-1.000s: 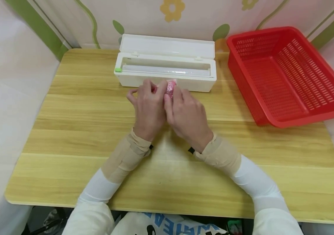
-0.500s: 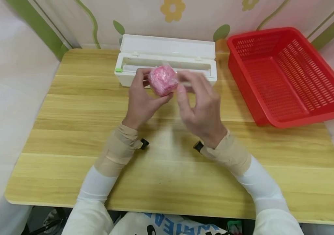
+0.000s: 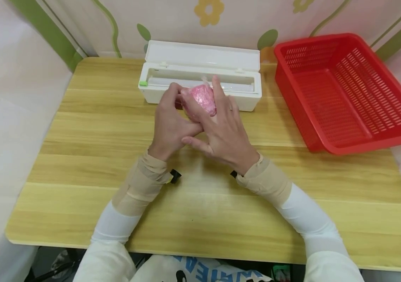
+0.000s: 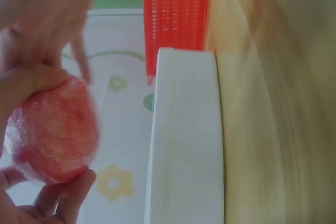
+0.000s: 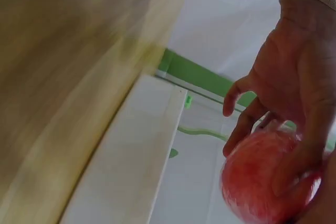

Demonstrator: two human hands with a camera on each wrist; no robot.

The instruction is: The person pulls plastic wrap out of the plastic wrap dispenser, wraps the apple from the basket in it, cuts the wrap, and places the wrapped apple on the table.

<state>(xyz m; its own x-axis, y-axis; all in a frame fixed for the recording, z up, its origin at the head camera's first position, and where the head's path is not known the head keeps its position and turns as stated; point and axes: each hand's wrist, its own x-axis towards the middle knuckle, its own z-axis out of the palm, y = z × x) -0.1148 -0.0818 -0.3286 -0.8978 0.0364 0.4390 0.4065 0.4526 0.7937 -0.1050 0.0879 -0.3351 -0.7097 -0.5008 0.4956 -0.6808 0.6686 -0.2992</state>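
A pink ball wrapped in clear film [image 3: 200, 98] is being held up above the wooden surface [image 3: 116, 172], just in front of the white film dispenser box [image 3: 200, 84]. The left hand [image 3: 170, 125] is cupping it from the left with curled fingers and thumb, its grip closing round the ball, as the left wrist view is showing with fingertips [image 4: 68, 198] under the ball [image 4: 52, 129]. The right hand [image 3: 223, 131] is lying against the ball's right side, its fingers reaching up over the film; whether this grip is curling round the ball or only pressing flat on it cannot be told. The two hands are touching each other below the ball. The dispenser box is sitting with its lid open at the far edge of the surface, and a red slotted basket [image 3: 341, 90] is standing to the right of it, well apart from the hands.
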